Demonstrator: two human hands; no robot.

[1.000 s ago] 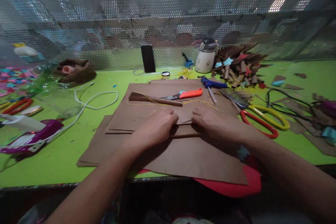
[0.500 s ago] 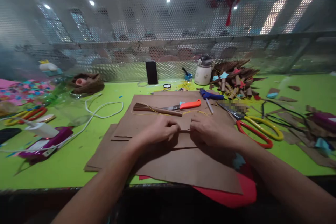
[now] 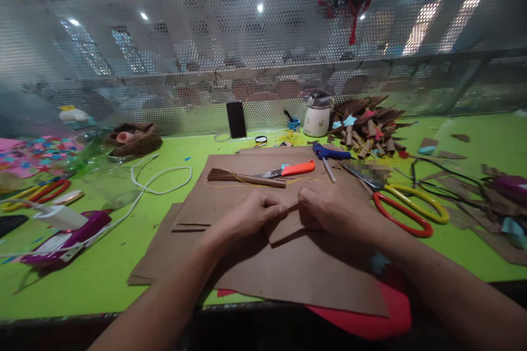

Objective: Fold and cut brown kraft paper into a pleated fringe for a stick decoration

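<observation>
A piece of brown kraft paper (image 3: 285,230) hangs between my hands, tilted, its upper edge apparently rolled or folded. My left hand (image 3: 261,211) pinches that edge at the left, thumb pointing right. Curled fingers of my right hand (image 3: 319,205) grip the same edge at the right; the fingertips are partly hidden. Larger brown paper sheets (image 3: 247,263) lie beneath. Just beyond my hands are a fringed brown paper roll (image 3: 247,177) with yellow thread, an orange-handled craft knife (image 3: 296,168) and a blue glue gun (image 3: 331,152).
Large scissors (image 3: 411,209) with red and yellow handles lie right of the sheets. A white cable (image 3: 162,193) and purple power strip (image 3: 69,238) are at left. Behind stand a black phone (image 3: 236,119), a white bottle (image 3: 317,116) and a pile of paper rolls (image 3: 370,131).
The paper piece has lifted and tilted, its lower edge now slanting. My left hand has turned so its thumb lies along the edge. The view has shifted slightly.
</observation>
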